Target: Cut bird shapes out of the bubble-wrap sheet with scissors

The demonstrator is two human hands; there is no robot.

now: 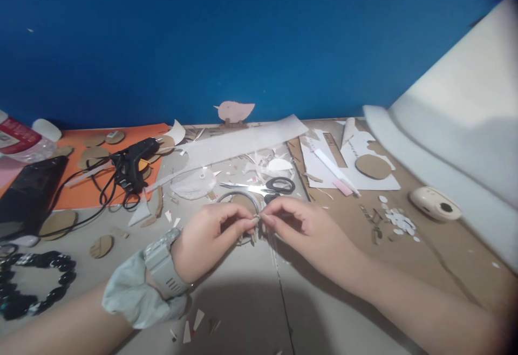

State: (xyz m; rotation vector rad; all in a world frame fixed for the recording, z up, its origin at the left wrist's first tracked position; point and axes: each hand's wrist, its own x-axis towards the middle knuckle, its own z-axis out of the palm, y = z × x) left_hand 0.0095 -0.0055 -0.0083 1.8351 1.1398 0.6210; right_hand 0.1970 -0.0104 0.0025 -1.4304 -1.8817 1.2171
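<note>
At the middle of the table the fingertips of my left hand (216, 236) and my right hand (305, 225) nearly meet, both in a pinch. Something small and pale sits between them, too tiny to name. Just behind and below the fingers lies a round ring with a grey rim (237, 193), partly hidden by my left hand. Scissors with black handles (281, 185) rest right behind my hands, blades pointing left. Thin pale strands (273, 244) hang or lie below my right fingertips. My left wrist wears a grey watch (165, 260) and a pale scrunchie (140, 295).
On the left are a black glue gun (135, 163) with its cord, an orange sheet (89, 196), a phone (34, 196), a bottle (24, 139) and a bead bracelet (60, 293). Rightward lie a cardboard disc (374, 166), white paper dots (400, 221) and a cream device (433, 202).
</note>
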